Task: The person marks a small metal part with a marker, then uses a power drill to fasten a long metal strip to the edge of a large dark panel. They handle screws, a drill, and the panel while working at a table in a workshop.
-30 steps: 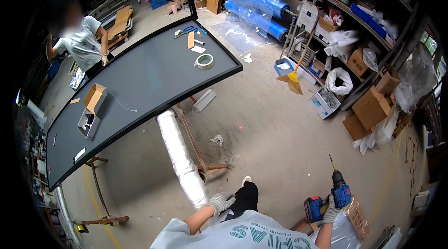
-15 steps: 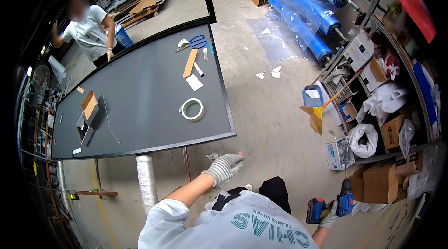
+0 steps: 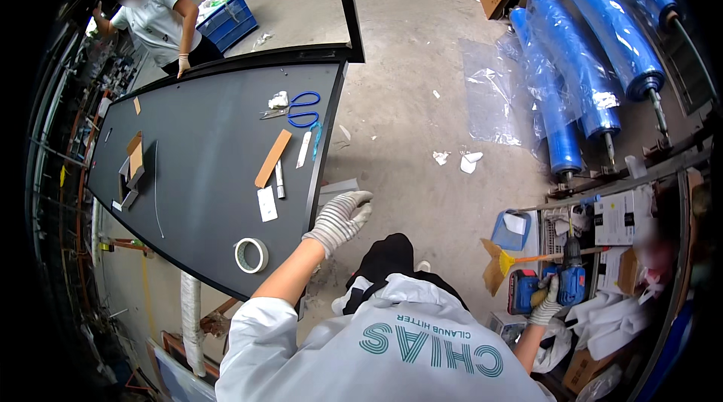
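My left hand (image 3: 340, 219), in a striped knit glove, hangs with fingers spread just off the near edge of a dark grey panel (image 3: 203, 176), holding nothing. A roll of white tape (image 3: 251, 255) lies on the panel a little to its left. My right hand (image 3: 544, 302), gloved too, grips a blue cordless drill (image 3: 561, 284) with a red and black battery, low at my right side near a metal shelf. Blue-handled scissors (image 3: 303, 109), a strip of wood (image 3: 273, 158) and a white marker (image 3: 280, 189) lie further along the panel.
Another person (image 3: 158, 18) in a white shirt stands at the panel's far end, one gloved hand on its edge. Blue wrapped rolls (image 3: 572, 78) lie on the concrete floor at right. A shelf (image 3: 625, 213) with boxes and bags is beside me. Cardboard pieces (image 3: 133, 165) rest on the panel.
The view has swung toward the panel, which now looks nearer. My left hand stays spread at its near edge. The drill stays gripped in my right hand.
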A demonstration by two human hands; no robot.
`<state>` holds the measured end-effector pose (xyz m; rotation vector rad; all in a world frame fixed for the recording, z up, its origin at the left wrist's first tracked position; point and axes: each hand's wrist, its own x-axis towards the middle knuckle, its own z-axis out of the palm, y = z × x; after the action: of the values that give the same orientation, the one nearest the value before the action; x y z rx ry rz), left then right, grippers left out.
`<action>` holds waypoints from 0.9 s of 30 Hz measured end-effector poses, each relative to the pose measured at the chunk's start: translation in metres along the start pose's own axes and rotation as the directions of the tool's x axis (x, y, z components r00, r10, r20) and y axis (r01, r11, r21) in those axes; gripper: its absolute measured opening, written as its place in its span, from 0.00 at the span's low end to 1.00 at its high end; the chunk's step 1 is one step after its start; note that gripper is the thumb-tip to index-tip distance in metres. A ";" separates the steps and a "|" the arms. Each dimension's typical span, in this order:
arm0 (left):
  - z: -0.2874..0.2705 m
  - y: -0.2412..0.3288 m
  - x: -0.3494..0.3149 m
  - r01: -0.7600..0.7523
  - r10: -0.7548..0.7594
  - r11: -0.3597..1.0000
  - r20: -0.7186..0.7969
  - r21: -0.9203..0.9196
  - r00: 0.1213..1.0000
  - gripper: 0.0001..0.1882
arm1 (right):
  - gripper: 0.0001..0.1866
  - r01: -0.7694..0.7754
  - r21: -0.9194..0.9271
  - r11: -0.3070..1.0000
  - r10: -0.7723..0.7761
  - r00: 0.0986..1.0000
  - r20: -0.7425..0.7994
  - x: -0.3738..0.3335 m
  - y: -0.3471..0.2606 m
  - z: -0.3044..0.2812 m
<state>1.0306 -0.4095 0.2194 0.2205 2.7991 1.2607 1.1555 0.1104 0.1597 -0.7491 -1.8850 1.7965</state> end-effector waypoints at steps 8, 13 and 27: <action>-0.059 -0.025 0.203 0.112 -0.407 0.874 -0.585 -0.473 0.702 0.24 | 0.09 0.188 0.125 0.974 -0.224 0.871 0.437 0.253 -0.047 0.313; -0.091 -0.024 0.363 0.052 -0.186 0.981 -0.816 -0.188 0.547 0.31 | 0.11 0.203 0.065 0.977 -0.195 0.734 0.651 0.364 -0.063 0.438; -0.055 -0.075 0.512 0.310 -0.610 0.657 -0.727 -0.687 -0.316 0.22 | 0.12 0.154 0.087 0.984 -0.110 0.144 0.983 0.583 -0.080 0.877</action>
<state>0.5111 -0.4192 0.1997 -2.8109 2.4246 1.6913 0.1415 -0.1852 0.1443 1.0022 -2.5398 2.3437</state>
